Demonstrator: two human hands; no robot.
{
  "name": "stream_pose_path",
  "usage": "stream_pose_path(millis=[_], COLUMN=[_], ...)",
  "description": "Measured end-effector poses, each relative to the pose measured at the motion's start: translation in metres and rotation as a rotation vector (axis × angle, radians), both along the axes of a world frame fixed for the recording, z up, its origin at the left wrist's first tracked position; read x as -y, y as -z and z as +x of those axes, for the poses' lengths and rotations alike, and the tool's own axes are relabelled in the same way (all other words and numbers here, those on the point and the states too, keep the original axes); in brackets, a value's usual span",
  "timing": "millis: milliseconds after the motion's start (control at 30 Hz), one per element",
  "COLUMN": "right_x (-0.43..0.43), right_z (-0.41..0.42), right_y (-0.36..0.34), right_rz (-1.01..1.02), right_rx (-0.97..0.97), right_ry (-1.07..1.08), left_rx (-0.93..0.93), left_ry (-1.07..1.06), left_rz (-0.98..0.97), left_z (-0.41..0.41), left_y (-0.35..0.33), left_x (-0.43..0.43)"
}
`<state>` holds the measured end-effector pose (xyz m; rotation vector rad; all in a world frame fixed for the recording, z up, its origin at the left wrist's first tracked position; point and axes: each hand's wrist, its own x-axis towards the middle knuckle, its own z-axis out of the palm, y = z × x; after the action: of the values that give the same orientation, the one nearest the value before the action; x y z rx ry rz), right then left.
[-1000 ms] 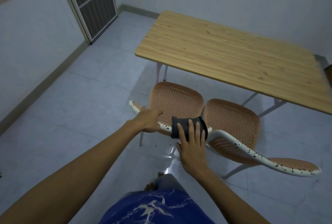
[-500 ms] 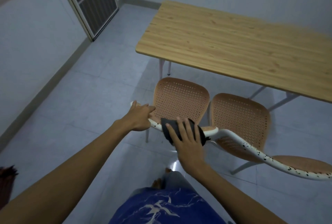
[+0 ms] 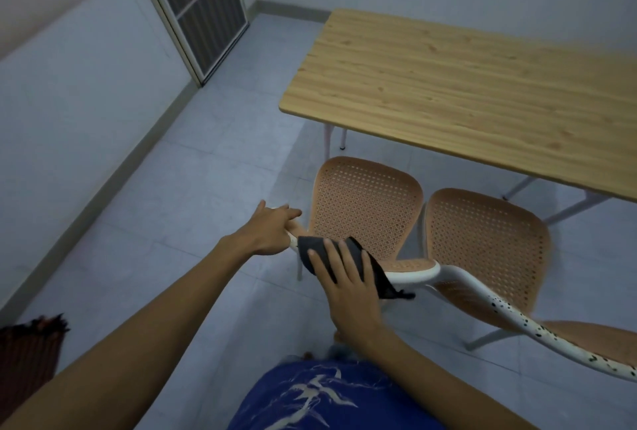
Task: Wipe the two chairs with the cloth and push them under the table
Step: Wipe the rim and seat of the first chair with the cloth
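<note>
Two orange perforated chairs with white rims stand side by side in front of the wooden table [image 3: 465, 85]. The left chair [image 3: 365, 202] has its backrest rim toward me. My left hand [image 3: 272, 228] grips the left end of that rim. My right hand [image 3: 344, 278] presses a dark cloth [image 3: 312, 247] onto the middle of the same rim, fingers spread over it. The right chair [image 3: 482, 240] has a speckled white rim running to the lower right, and neither hand touches it.
Pale floor tiles stretch to the left of the chairs. A grilled door [image 3: 196, 6] is at the back left, and white walls close the room. A dark red cloth-like thing [image 3: 27, 354] lies at the lower left edge. The table's white legs [image 3: 327, 140] stand behind the chairs.
My right hand has slid the cloth leftward along the left chair's backrest rim, closer to my left hand. My left hand keeps its grip on the rim's end.
</note>
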<state>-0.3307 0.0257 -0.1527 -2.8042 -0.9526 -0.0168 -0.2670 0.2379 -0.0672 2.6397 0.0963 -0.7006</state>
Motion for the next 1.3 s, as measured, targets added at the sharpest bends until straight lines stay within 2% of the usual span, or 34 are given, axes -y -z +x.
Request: stream_pose_path(millis=[67, 167, 367, 533, 667, 767, 900, 1100, 1300], right_x=[-0.022, -0.044, -0.032, -0.077, -0.097, -0.095, -0.106, -0.158, -0.152], right_z=[0.014, 0.028, 0.008, 0.016, 0.024, 0.011, -0.01, 0.038, 0.019], right_y=[-0.003, -0.006, 0.001, 0.001, 0.002, 0.006, 0.004, 0.003, 0.003], right_rz=[-0.003, -0.011, 0.03, 0.023, -0.001, -0.044, -0.057, -0.022, -0.022], right_rx=[-0.011, -0.043, 0.014, -0.008, -0.021, 0.043, 0.05, -0.056, -0.019], right_ry=[-0.021, 0.082, 0.178, 0.176, 0.252, 0.354, 0.394, 0.354, 0.453], left_rx=[-0.014, -0.034, 0.008, -0.108, -0.17, -0.187, -0.182, -0.239, -0.247], left_ry=[0.01, -0.041, -0.157, -0.23, -0.265, -0.28, -0.233, -0.341, -0.311], left_rz=[-0.027, -0.129, -0.262, -0.443, -0.505, -0.56, -0.604, -0.639, -0.815], left_z=[0.001, 0.003, 0.01, 0.025, 0.032, 0.03, 0.02, 0.023, 0.024], left_y=[0.002, 0.007, 0.014, 0.022, 0.037, 0.048, 0.055, 0.057, 0.064], left_x=[-0.004, -0.014, -0.041, -0.071, -0.085, -0.087, -0.09, -0.095, -0.099])
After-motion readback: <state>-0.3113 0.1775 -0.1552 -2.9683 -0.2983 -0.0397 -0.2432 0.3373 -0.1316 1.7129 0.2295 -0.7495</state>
